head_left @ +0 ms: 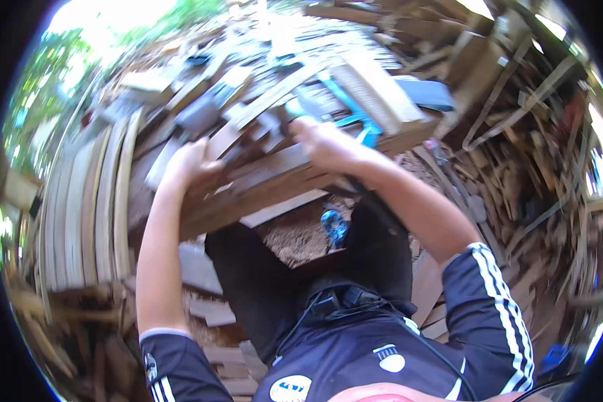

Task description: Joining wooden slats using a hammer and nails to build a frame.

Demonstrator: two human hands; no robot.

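Note:
My left hand [193, 164] is over the near edge of a wooden workbench [268, 181], beside a short piece of wood [225, 139]. Its fingers look curled, with the thumb out to the right; what they hold, if anything, is blurred. Farther right, my right hand [318, 143] is closed over the bench near a light wooden strip [281, 94], which lies slanted. A teal thing [300, 107] shows just beyond its fingers, too smeared to name. Close to the right of this hand is a bright blue frame-like object [355, 114], its kind unclear.
A thick pale wooden beam [382, 90] lies on the bench's right, with a dark blue flat thing [425, 94] beside it. Several boards [90, 201] stand side by side at the left. Scrap wood [509, 161] is heaped at the right. Below the bench shows a blue shoe [333, 228].

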